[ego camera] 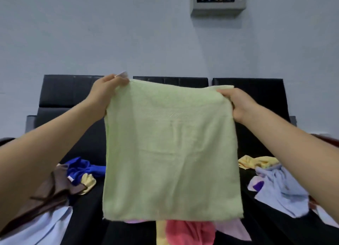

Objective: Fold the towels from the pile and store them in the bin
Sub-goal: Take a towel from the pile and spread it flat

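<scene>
The held towel [172,149] is plain pale green. The sofa [69,90] is black. Toward its left edge lie a royal blue towel [82,168], a brown towel [55,188] and a pale yellow one [89,183]. Toward the right edge lie a yellow towel [256,162] and a light blue towel [280,188]. At the front edge shows a coral pink towel [189,232]. The wall [91,33] is pale grey-blue.

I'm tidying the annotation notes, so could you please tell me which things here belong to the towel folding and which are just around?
Job: green towel held up by left hand and right hand; loose towels: blue, pink, yellow, lilac.

Background: black sofa, wall box.
</scene>
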`<state>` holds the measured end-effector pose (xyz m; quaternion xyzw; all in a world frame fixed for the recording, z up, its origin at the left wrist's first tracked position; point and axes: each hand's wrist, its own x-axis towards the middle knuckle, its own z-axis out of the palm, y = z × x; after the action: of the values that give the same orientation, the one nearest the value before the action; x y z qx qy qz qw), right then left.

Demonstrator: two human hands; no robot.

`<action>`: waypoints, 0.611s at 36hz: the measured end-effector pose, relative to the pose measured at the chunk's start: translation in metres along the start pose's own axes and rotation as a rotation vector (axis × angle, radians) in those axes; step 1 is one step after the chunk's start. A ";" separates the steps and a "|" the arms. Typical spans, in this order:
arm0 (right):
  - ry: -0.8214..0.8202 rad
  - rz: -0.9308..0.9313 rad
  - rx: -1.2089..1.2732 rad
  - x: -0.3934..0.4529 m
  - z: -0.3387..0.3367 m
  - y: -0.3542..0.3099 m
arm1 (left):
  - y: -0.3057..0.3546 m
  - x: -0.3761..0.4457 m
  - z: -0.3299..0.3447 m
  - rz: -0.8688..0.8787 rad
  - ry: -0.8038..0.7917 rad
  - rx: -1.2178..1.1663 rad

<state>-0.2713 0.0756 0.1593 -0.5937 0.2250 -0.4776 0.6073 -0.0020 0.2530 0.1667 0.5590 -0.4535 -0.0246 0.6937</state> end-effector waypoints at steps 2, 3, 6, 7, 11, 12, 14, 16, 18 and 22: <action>0.003 0.034 0.021 -0.001 -0.002 0.003 | -0.004 0.000 -0.003 -0.034 -0.073 0.063; 0.015 0.055 0.025 0.000 -0.004 0.008 | -0.008 -0.001 -0.004 -0.044 -0.111 0.124; 0.072 0.121 -0.057 0.007 -0.015 0.031 | -0.031 -0.005 -0.008 -0.058 -0.243 0.318; 0.093 0.143 -0.117 0.012 -0.020 0.042 | -0.042 -0.007 -0.008 -0.065 -0.292 0.383; 0.120 0.166 -0.469 0.030 -0.038 0.092 | -0.093 -0.010 0.001 -0.111 -0.416 0.562; 0.115 0.169 -0.524 0.034 -0.042 0.104 | -0.106 -0.010 0.005 -0.125 -0.430 0.574; 0.082 0.183 -0.604 0.037 -0.049 0.127 | -0.132 -0.011 0.013 -0.152 -0.446 0.594; 0.064 0.208 -0.664 0.042 -0.054 0.148 | -0.158 -0.011 0.022 -0.175 -0.454 0.609; 0.077 0.231 -0.680 0.048 -0.058 0.168 | -0.186 -0.010 0.031 -0.198 -0.447 0.628; 0.102 0.204 -0.631 0.063 -0.057 0.198 | -0.232 -0.007 0.046 -0.239 -0.393 0.689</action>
<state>-0.2297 -0.0383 -0.0188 -0.7022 0.4501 -0.3504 0.4261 0.0733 0.1358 -0.0243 0.7919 -0.4908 -0.0582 0.3586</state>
